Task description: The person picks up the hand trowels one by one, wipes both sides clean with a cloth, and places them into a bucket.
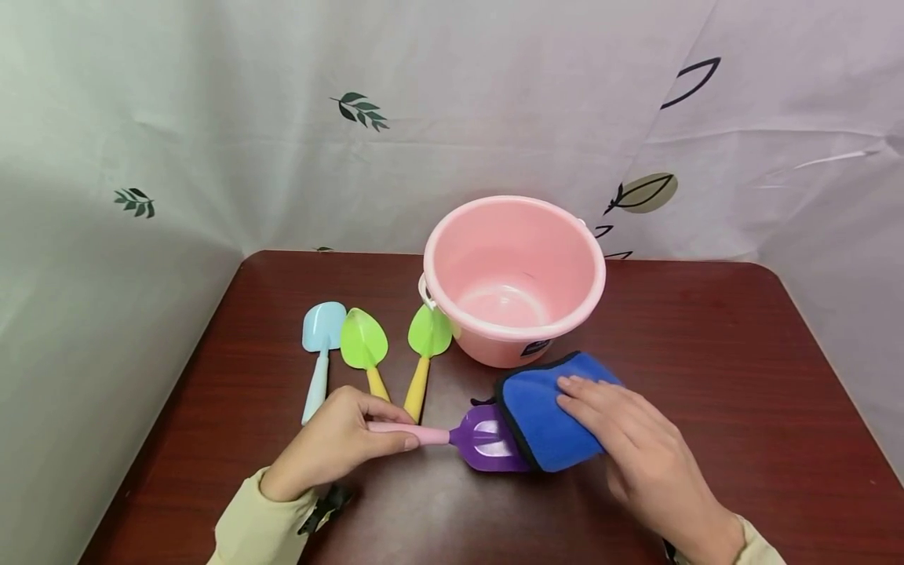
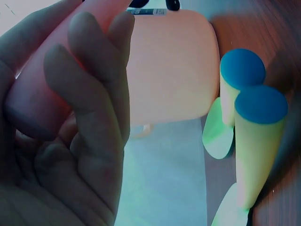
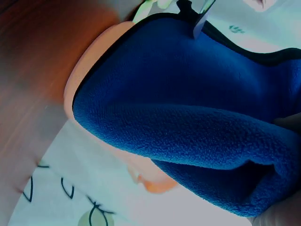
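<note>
My left hand (image 1: 328, 443) grips the pink handle (image 1: 413, 433) of a small toy shovel, its purple blade (image 1: 483, 441) pointing right. In the left wrist view the fingers curl round that pink handle (image 2: 42, 89). A blue cloth (image 1: 551, 412) with black edging is folded over the far part of the blade. My right hand (image 1: 646, 443) holds the cloth, fingers lying across its top and the thumb hidden. The right wrist view shows the fuzzy blue fold (image 3: 164, 132), with a sliver of blade (image 3: 202, 21) at its upper edge.
Behind the cloth stands a pink bucket (image 1: 487, 345) with a white handle. To its left lie a light blue shovel (image 1: 323, 326) and two green trowels, one left (image 1: 363, 337) and one (image 1: 429, 333) beside the bucket. Patterned white sheeting (image 1: 494, 102) rises behind the brown table (image 1: 706, 345).
</note>
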Available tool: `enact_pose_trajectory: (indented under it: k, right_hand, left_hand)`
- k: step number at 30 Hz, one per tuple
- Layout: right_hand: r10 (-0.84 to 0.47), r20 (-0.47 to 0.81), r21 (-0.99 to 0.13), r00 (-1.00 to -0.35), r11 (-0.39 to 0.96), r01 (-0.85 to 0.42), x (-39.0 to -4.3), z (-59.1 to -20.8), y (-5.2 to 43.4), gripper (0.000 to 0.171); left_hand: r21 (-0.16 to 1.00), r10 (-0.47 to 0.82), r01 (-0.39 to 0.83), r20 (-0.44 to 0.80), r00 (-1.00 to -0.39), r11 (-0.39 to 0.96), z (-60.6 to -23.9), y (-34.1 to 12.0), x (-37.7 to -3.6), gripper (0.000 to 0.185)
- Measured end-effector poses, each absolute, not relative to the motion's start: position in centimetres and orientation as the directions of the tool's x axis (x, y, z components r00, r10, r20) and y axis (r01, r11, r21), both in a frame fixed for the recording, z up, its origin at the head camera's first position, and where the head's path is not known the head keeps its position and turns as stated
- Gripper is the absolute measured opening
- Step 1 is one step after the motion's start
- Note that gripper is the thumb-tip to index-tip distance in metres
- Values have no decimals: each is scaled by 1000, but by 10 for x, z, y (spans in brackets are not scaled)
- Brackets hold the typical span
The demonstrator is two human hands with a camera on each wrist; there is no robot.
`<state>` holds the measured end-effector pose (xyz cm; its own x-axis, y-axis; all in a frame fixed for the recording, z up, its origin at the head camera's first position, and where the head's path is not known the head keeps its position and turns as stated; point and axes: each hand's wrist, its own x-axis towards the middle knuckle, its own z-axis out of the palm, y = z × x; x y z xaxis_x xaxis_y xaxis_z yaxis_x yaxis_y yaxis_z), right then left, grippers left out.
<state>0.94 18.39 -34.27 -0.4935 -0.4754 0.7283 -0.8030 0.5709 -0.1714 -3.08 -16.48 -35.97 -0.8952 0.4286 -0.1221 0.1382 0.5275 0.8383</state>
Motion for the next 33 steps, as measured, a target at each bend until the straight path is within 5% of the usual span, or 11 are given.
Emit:
enact_pose_trajectory:
  k: [13,23,33]
  right_hand:
    - [-566,725,-71,-393,505,-860,4,-346,158,39]
    - [-699,538,-103,-471,500,-860,8,-366,156,49]
    - [-775,409,-78,-482,496,-865,8,-372,157,52]
  left_hand:
    - [863,462,117,-145,-875,491,-362,-144,-31,7]
    - [907,475,61,-160,-865,416,-362,-138,-31,10]
    - [916,480,59,-152,-864,396,-360,-139,-31,10]
